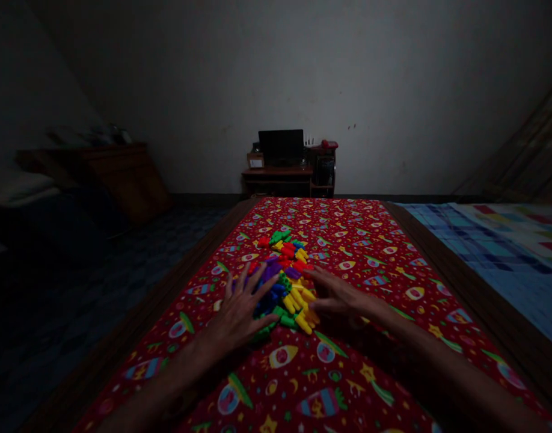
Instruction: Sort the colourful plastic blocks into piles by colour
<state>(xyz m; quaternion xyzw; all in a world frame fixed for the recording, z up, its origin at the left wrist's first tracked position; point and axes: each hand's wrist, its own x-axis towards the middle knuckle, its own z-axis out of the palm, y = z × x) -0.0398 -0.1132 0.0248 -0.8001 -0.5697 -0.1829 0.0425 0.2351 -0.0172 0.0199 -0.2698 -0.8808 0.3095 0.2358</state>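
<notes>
A heap of small plastic toy pieces point(285, 278) in red, yellow, green, blue and purple lies on a red patterned cloth point(348, 240). My left hand point(240, 310) rests on the heap's left side, fingers spread flat over the pieces. On the right side my right hand point(337, 296) lies with fingers stretched toward the yellow pieces, touching them. Neither hand grips a piece.
The cloth covers a long wooden-edged table point(420, 234). A checked blue mat point(496, 240) lies to the right. A desk with a dark monitor point(281, 145) stands at the far wall. A wooden cabinet point(122, 174) is at the left. The room is dim.
</notes>
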